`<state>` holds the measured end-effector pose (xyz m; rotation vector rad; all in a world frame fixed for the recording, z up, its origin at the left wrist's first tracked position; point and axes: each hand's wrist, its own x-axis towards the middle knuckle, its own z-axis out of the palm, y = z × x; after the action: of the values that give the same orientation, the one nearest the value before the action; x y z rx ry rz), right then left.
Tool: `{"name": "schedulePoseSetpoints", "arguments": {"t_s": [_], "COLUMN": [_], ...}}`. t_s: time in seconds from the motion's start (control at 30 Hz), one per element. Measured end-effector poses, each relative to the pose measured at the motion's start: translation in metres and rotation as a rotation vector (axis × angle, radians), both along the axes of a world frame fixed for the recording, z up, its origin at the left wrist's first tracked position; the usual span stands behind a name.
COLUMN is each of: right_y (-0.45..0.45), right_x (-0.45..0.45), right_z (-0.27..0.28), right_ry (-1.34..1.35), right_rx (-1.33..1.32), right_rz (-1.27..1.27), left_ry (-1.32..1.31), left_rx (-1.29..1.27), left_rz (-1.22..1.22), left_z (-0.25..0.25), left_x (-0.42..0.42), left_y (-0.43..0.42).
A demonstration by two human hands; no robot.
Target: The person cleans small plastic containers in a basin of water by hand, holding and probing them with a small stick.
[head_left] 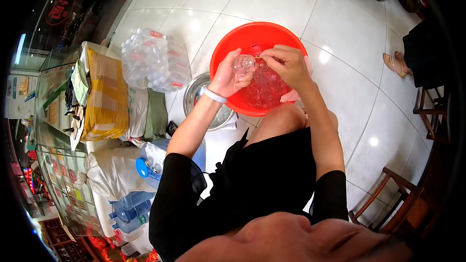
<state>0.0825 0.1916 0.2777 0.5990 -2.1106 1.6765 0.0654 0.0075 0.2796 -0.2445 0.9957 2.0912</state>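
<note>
Over the basin, my left hand [227, 77] grips a small clear glass cup [243, 64] between thumb and fingers, its round opening turned up towards me. My right hand [290, 63] pinches a thin pale stick [258, 57], whose far end reaches the side of the cup; its exact kind is too small to tell. Beneath both hands stands a red plastic basin [224, 39] holding water and several clear pieces, partly hidden by my hands. Left of it, a metal bowl [188, 98] contains more clear items, partly covered by my left forearm.
A shrink-wrapped pack of bottles [154, 60] stands on the tiled floor [340, 82] at left. Nearby are a taped carton [108, 94], sacks and blue water jugs [128, 211]. A wooden stool [388, 199] is at right, near another person's sandalled foot [397, 64].
</note>
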Motion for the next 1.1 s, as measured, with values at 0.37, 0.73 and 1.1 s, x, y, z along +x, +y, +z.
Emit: {"name": "schedulePoseSetpoints", "arguments": {"t_s": [0.37, 0.73, 1.1], "right_y": [0.0, 0.006, 0.028], "right_x": [0.002, 0.001, -0.006], "right_z": [0.003, 0.002, -0.005], "right_ry": [-0.004, 0.016, -0.041], "right_rx": [-0.001, 0.129, 0.191], "right_rz": [-0.021, 0.023, -0.209], "left_ry": [-0.157, 0.057, 0.515], "left_rx": [0.256, 0.059, -0.665], "left_rz": [-0.129, -0.101, -0.185], "left_z": [-0.005, -0.007, 0.018], "left_x": [-0.006, -0.008, -0.028], "left_y": [-0.004, 0.0, 0.003]}}
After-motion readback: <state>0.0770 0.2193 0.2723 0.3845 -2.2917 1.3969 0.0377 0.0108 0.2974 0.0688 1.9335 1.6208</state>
